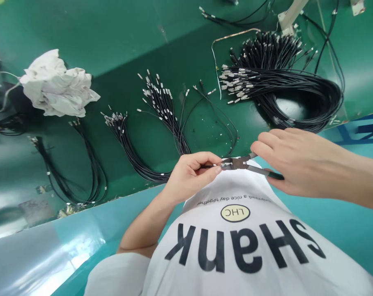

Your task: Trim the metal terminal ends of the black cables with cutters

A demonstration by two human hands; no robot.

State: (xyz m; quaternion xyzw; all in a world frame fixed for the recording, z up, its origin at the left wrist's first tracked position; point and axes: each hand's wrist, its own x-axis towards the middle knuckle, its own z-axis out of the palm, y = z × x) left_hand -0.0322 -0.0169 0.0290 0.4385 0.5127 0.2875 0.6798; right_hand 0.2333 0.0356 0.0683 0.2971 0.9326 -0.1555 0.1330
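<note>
Head view, all places told from the pliers.

Left hand (189, 174): narrow. My thumb and forefinger are pinched on the end of a thin black wire (206, 166), just left of the pliers. I pinch close to the tip, I think so that it stays stiff and does not wander.

Right hand (297, 162): curled over the handles of the pliers (238, 163), fingers on top. The nose points left at the wire tip and seems to touch it. I cannot tell how far the jaws are apart.

Wire: held up in front of my shirt (236, 246), off the table (112, 37), between my two hands.

Big bundle (297, 86): above and to the right of the pliers, a thick coil with its metal ends fanned out to the left.

Small bundles: one (164, 111) above and left, another (125, 139) further left, a third (90, 164) well to the left. Each is looped and lies apart from the others, likely so that the lots stay separate.

Rag (55, 86): crumpled, far up and left, clear of the wires.
</note>
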